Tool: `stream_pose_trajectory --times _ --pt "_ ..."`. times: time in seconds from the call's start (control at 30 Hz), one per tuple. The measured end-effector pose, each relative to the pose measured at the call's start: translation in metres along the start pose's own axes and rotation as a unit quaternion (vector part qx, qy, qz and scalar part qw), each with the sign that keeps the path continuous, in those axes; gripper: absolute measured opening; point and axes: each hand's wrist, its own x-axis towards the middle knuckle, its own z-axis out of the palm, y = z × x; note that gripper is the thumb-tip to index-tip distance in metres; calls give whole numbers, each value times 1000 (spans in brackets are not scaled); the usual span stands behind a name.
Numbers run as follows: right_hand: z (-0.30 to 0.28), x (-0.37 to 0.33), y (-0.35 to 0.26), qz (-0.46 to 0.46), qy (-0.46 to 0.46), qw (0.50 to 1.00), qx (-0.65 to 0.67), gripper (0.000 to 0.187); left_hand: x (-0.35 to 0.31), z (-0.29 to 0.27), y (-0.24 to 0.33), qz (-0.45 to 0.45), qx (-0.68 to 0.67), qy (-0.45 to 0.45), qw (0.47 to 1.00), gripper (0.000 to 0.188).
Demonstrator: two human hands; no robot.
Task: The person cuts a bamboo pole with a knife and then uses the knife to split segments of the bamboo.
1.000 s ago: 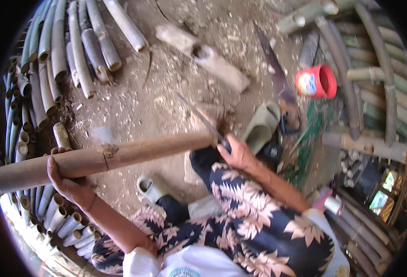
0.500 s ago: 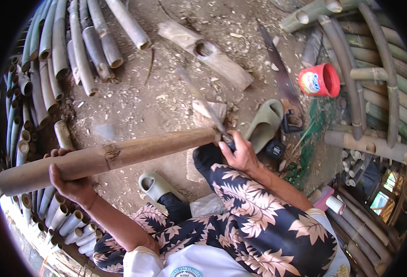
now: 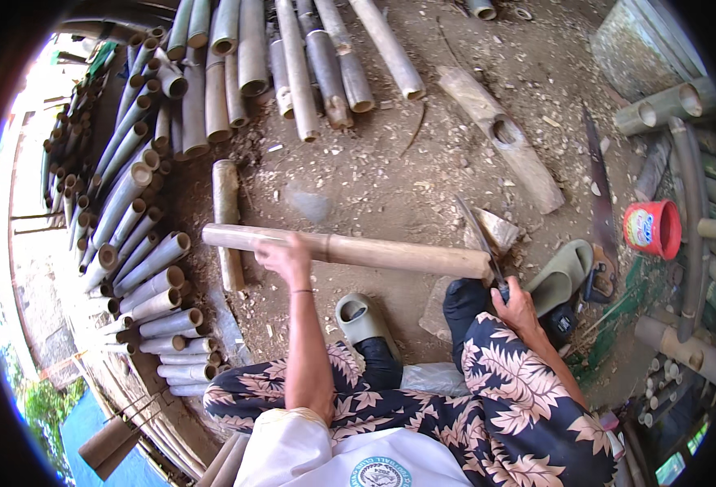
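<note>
A long bamboo pole (image 3: 382,252) with one darker joint lies crosswise before me. My left hand (image 3: 287,261) is over its left part, slightly blurred, fingers loosely apart and not wrapped round it; whether they touch it is hard to tell. By the pole's right end, my right hand (image 3: 516,308) is closed on the dark handle of a long-bladed knife (image 3: 481,233). Its blade points up and left, crossing close to that end. Under this end are a pale wood block (image 3: 496,231) and my dark-socked foot (image 3: 463,307).
Cut bamboo tubes (image 3: 159,268) are stacked at left, with more (image 3: 293,73) at the top. A short bamboo piece (image 3: 228,268) lies by the pole's left end. At right are a holed timber (image 3: 508,142), handsaw (image 3: 597,174), red bucket (image 3: 666,231) and green slipper (image 3: 562,276).
My view has swung left. My left hand has gone from gripping the pole near its left end to lying loosely above it, nearer the joint. The right hand keeps the knife.
</note>
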Motion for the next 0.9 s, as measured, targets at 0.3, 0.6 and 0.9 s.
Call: stream_pose_trajectory --times 0.3,0.6,0.9 --pt "3 2 17 -7 16 1000 24 35 -10 -31 115 474 297 -524 642 63" --pt "-25 -11 -12 0 38 998 59 39 48 -141 236 249 -416 -286 827 31" --pt "-39 -16 -40 -28 60 997 45 38 -18 -108 171 -3 -685 -245 686 44"
